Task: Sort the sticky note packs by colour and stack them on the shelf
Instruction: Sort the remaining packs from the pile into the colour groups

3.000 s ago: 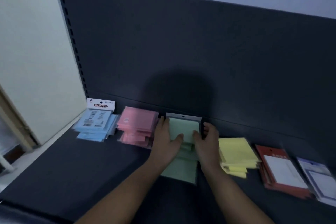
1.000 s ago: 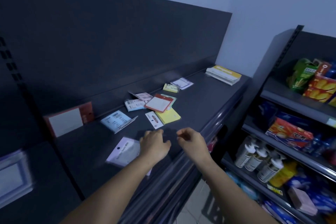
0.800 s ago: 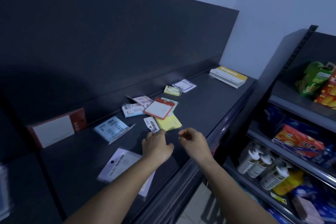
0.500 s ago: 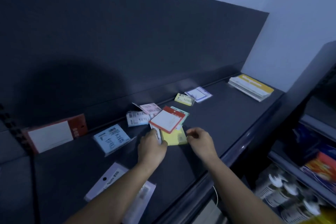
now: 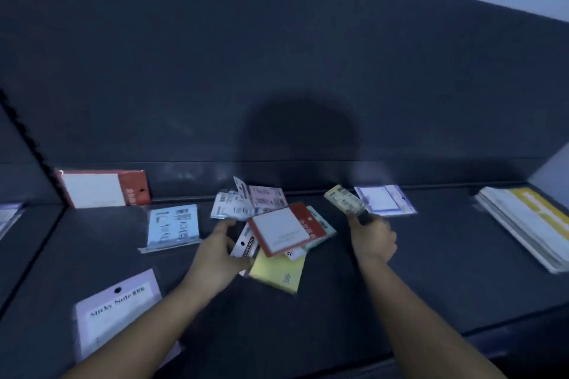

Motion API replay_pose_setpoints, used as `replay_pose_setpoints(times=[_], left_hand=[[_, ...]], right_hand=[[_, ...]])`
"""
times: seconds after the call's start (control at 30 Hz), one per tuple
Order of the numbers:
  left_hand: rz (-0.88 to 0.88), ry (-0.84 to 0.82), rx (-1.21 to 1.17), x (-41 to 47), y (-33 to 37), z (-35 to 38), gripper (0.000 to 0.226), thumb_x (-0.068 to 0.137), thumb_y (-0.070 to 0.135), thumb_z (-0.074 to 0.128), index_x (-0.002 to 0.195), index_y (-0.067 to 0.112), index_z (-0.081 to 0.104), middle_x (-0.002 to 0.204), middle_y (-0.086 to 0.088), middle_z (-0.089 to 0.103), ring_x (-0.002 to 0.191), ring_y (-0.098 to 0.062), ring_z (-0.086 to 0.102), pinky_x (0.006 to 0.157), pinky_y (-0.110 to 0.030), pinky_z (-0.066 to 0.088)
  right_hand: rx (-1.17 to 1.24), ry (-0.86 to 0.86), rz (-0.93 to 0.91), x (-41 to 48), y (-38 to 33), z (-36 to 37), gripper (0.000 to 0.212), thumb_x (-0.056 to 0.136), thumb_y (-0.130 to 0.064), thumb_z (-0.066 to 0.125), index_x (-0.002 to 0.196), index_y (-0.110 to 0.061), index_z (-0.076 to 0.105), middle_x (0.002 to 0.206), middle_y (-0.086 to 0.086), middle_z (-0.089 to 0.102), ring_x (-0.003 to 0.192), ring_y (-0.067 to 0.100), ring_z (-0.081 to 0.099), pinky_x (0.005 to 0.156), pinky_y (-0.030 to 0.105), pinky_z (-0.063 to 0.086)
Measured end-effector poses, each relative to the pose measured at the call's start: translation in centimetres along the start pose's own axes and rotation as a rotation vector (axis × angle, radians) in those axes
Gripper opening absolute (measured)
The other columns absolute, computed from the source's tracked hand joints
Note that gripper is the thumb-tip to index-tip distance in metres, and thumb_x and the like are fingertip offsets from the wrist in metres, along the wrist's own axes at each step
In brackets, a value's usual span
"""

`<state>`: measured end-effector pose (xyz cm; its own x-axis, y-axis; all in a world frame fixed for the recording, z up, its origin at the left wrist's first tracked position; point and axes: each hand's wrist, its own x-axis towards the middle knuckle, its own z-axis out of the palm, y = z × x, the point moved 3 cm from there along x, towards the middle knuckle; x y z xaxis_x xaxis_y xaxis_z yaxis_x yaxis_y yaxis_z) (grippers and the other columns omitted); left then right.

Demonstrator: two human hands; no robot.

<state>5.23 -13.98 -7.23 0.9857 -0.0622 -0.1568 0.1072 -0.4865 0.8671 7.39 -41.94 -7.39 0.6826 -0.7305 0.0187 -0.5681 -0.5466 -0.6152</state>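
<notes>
Small yellow pack: pinched in right hand, long axis toward upper left. Large yellow pack, lower centre (under red-edged pack): gripped in left hand.

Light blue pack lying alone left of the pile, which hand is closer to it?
Left. The left hand, gripping a yellow pack in the pile, is just right of the light blue pack; the right hand is farther right, past the pile, holding a pale yellow pack.
</notes>
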Motion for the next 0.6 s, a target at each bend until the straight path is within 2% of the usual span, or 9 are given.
replay_pose_setpoints(times=[0.07, 0.13, 0.17, 0.23, 0.33, 0.4, 0.43, 0.53, 0.6], left_hand=[[-0.096, 0.018, 0.005, 0.0, 0.0, 0.2, 0.055, 0.07, 0.007, 0.076, 0.115, 0.017, 0.047, 0.082, -0.004, 0.064, 0.073, -0.013, 0.059, 0.056, -0.021, 0.04], [-0.15, 0.028, 0.062, -0.1, 0.3, 0.3, 0.03, 0.069, 0.009, 0.076, 0.091, 0.013, 0.057, 0.083, -0.005, 0.066, 0.077, -0.019, 0.061, 0.06, -0.026, 0.042], [-0.165, 0.027, 0.087, -0.2, 0.5, 0.3, 0.02, 0.069, 0.01, 0.076, 0.082, 0.011, 0.061, 0.081, -0.004, 0.066, 0.076, -0.019, 0.06, 0.059, -0.026, 0.04], [-0.192, 0.02, 0.084, -0.2, 0.9, 0.5, 0.011, 0.071, 0.011, 0.074, 0.076, 0.005, 0.065, 0.078, -0.005, 0.067, 0.072, -0.016, 0.058, 0.057, -0.025, 0.037], [-0.244, 0.02, -0.071, -0.4, 1.6, 0.7, 0.008, 0.076, 0.009, 0.071, 0.079, 0.002, 0.068, 0.077, -0.007, 0.069, 0.069, -0.016, 0.058, 0.057, -0.022, 0.039], [-0.277, 0.052, -0.225, -0.7, 1.8, 0.3, 0.004, 0.08, 0.008, 0.068, 0.084, 0.007, 0.068, 0.075, -0.004, 0.068, 0.065, -0.013, 0.058, 0.054, -0.018, 0.043], [-0.295, 0.068, -0.312, -0.7, 1.7, 0.1, 0.006, 0.082, 0.009, 0.066, 0.088, 0.008, 0.067, 0.079, -0.005, 0.069, 0.066, -0.013, 0.058, 0.057, -0.018, 0.045], [-0.338, 0.076, -0.637, -1.3, 1.2, -0.4, 0.016, 0.088, 0.01, 0.06, 0.104, 0.009, 0.062, 0.095, -0.01, 0.07, 0.081, -0.019, 0.065, 0.072, -0.027, 0.054], [-0.3, 0.098, -0.754, -1.9, 1.1, -0.8, 0.014, 0.092, 0.01, 0.055, 0.105, 0.011, 0.06, 0.091, -0.007, 0.071, 0.079, -0.018, 0.067, 0.067, -0.027, 0.057]], right_hand=[[-0.009, 0.005, -0.027, 1.3, -0.2, 0.4, 0.048, 0.087, -0.048, 0.056, 0.116, -0.01, 0.061, 0.121, 0.014, 0.058, 0.114, 0.035, 0.047, 0.095, 0.042, 0.036], [0.007, 0.031, -0.063, 1.7, -0.3, 0.9, 0.036, 0.088, -0.042, 0.056, 0.106, -0.011, 0.062, 0.114, 0.013, 0.063, 0.109, 0.034, 0.05, 0.091, 0.041, 0.034], [0.03, 0.055, -0.075, 1.8, -0.3, 1.2, 0.03, 0.089, -0.037, 0.056, 0.102, -0.01, 0.062, 0.109, 0.014, 0.064, 0.106, 0.034, 0.051, 0.09, 0.04, 0.033], [0.103, 0.096, -0.073, 2.0, -0.2, 1.5, 0.022, 0.092, -0.026, 0.052, 0.098, -0.006, 0.06, 0.103, 0.016, 0.065, 0.102, 0.034, 0.052, 0.089, 0.04, 0.031], [0.33, 0.107, -0.028, 2.4, -0.3, 1.3, 0.021, 0.094, -0.02, 0.047, 0.099, -0.001, 0.056, 0.099, 0.019, 0.065, 0.099, 0.035, 0.056, 0.091, 0.04, 0.034], [0.559, 0.076, 0.01, 1.9, -0.6, 1.2, 0.021, 0.094, -0.018, 0.048, 0.102, 0.0, 0.054, 0.095, 0.016, 0.063, 0.089, 0.03, 0.058, 0.081, 0.035, 0.042], [0.657, 0.063, 0.022, 1.3, -0.7, 1.1, 0.02, 0.094, -0.018, 0.048, 0.103, 0.0, 0.053, 0.092, 0.013, 0.06, 0.085, 0.026, 0.056, 0.075, 0.031, 0.04], [0.833, 0.066, 0.003, -0.5, -1.2, 0.6, 0.014, 0.095, -0.019, 0.046, 0.103, -0.008, 0.051, 0.088, 0.005, 0.059, 0.079, 0.019, 0.055, 0.072, 0.028, 0.041], [0.926, 0.064, -0.025, -1.8, -2.0, 0.2, 0.008, 0.096, -0.019, 0.045, 0.101, -0.013, 0.048, 0.084, 0.0, 0.059, 0.074, 0.014, 0.057, 0.068, 0.018, 0.045]])
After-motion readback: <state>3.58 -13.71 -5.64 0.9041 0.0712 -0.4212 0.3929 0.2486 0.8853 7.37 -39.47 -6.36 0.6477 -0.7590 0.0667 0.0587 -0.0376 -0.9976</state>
